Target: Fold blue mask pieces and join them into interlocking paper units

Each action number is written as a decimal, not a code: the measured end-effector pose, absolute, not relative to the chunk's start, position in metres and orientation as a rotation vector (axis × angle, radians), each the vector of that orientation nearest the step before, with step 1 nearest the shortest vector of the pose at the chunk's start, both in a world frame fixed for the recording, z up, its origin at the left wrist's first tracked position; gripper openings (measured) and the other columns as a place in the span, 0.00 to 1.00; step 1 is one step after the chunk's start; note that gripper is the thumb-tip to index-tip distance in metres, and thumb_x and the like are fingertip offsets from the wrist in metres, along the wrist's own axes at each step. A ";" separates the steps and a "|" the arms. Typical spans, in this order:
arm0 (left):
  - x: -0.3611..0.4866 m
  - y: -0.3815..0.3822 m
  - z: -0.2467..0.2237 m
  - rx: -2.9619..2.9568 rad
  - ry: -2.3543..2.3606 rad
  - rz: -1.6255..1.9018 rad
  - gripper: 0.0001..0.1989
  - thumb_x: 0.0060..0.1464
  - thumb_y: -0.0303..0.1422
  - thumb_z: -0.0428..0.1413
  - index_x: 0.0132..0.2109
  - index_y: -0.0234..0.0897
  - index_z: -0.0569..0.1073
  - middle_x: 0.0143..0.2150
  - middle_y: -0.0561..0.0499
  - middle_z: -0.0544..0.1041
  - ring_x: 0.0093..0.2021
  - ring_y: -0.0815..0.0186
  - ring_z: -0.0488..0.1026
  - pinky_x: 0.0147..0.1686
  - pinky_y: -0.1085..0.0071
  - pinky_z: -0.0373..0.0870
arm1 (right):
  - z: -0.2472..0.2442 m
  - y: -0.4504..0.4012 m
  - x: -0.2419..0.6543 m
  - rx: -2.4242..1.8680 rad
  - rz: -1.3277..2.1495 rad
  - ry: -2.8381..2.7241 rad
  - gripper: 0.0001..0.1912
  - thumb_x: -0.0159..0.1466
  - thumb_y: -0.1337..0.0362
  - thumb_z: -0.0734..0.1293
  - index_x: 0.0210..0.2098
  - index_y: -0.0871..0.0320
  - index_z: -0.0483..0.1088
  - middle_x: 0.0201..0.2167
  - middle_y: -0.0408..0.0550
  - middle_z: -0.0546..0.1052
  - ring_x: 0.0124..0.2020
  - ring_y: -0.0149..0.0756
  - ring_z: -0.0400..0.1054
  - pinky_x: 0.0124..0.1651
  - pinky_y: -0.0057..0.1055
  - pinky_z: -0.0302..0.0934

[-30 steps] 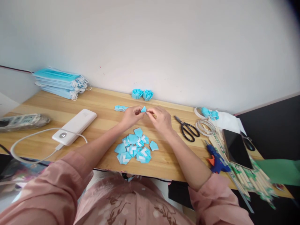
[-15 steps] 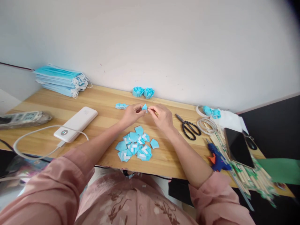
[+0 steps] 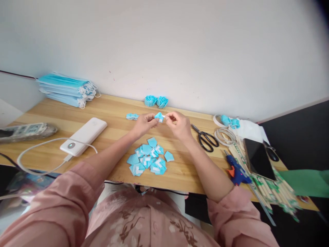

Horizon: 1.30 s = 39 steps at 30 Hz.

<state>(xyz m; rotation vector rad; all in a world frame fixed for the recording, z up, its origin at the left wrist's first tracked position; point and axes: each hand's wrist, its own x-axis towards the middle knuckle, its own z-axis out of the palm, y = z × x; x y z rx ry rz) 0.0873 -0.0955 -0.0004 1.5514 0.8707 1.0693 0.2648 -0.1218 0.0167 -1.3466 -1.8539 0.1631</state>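
In my left hand [image 3: 143, 124] a small folded blue petal piece [image 3: 159, 116] is pinched between thumb and fingers, with a bit of white on its lower part. Close to its right side, my right hand [image 3: 180, 126] has its fingertips pressed together on a small white strip [image 3: 163, 116]. Whether the strip is still joined to the petal I cannot tell. Below both hands lies a loose pile of similar blue petal pieces [image 3: 147, 149], several with white strips on them. One petal [image 3: 169, 156] sits apart at the right of the pile.
Two blue rosettes [image 3: 156, 101] stand by the wall, with a small blue piece [image 3: 132, 116] nearer. Left are stacked face masks [image 3: 63, 89] and a cabled white power bank [image 3: 83, 137]. Right are black-handled scissors [image 3: 205, 139], tape rolls [image 3: 224, 136], a blue glue gun [image 3: 238, 168] and a phone [image 3: 259, 159].
The petal has turned in my left hand and shows more of its face. My right hand has drawn slightly to the right, and a white strip now shows at its fingertips.
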 end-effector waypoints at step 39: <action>0.089 -0.090 0.045 1.441 0.761 1.149 0.20 0.42 0.47 0.66 0.29 0.34 0.74 0.26 0.53 0.74 0.25 0.73 0.66 0.27 0.74 0.64 | 0.061 -0.126 0.267 -1.189 0.810 -1.580 0.12 0.58 0.54 0.69 0.30 0.57 0.71 0.25 0.39 0.70 0.26 0.28 0.62 0.30 0.27 0.62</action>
